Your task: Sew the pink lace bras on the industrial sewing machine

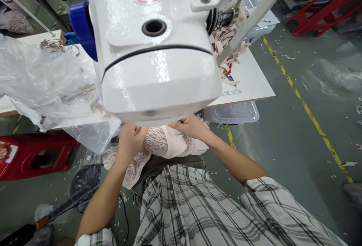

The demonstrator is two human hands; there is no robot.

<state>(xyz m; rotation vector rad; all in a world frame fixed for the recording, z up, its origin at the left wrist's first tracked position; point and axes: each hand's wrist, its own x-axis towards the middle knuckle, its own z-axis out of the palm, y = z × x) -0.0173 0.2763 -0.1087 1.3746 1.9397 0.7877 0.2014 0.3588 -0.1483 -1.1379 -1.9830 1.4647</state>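
A pale pink lace garment (175,142) drapes over my lap at the front edge of a white sewing machine (158,84). My left hand (130,140) is closed on the lace at the garment's left part, thumb pressed on top. On the other side, my right hand (190,126) pinches the cloth near its upper edge, close under the machine head. The machine head hides some of my right fingertips and the needle area. Part of the garment hangs down to the left, past my left wrist.
Crumpled clear plastic (56,76) covers the table's left side. Beige straps (226,46) are heaped at the right, near a ruler (231,92). A red stool (36,155) stands left, and a lidded plastic box (234,113) sits under the table's right edge.
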